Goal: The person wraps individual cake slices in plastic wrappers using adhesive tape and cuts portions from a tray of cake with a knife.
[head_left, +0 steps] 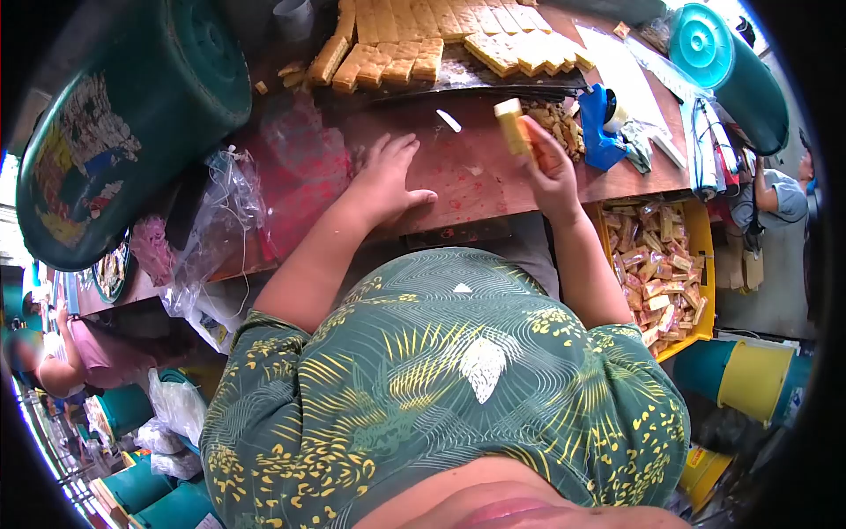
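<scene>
The site is a bakery packing workshop. Rows of cut cake (388,67) lie beyond the left fingers (398,146); a tape dispenser (601,132) stands beside the right fingers (553,150); right of them, a yellow crate (708,295) holds wrapped pieces (654,264).

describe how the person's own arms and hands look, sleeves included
The left hand and right hand are bare; no glove, watch or bracelet shows on either. The left sleeve and right sleeve are short and dark green, printed with yellow flecks and fine pale lines.

My right hand (553,167) hides the lower end of the cake piece (510,126). The top edge crops the cake rows (410,21).
</scene>
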Available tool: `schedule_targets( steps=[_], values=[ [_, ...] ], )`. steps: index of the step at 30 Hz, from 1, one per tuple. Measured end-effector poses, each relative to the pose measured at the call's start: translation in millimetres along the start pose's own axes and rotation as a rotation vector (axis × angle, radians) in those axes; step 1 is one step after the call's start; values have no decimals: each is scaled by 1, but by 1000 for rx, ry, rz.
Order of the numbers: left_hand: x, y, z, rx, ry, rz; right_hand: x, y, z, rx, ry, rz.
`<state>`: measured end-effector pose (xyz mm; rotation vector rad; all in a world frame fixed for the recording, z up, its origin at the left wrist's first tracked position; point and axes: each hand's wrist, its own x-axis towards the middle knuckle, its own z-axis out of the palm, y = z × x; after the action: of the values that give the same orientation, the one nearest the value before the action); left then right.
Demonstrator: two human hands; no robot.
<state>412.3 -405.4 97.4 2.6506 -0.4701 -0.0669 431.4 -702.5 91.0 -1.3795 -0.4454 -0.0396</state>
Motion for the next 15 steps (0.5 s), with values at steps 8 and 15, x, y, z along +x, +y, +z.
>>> schedule_targets(
  steps=[8, 15],
  values=[
    [-4, -5, 4, 43, -30, -50, 32, 10, 35, -866, -499, -152],
    [-3, -6, 6, 18, -33, -44, 30, 13, 30, -844, -531, -81]
  ],
)
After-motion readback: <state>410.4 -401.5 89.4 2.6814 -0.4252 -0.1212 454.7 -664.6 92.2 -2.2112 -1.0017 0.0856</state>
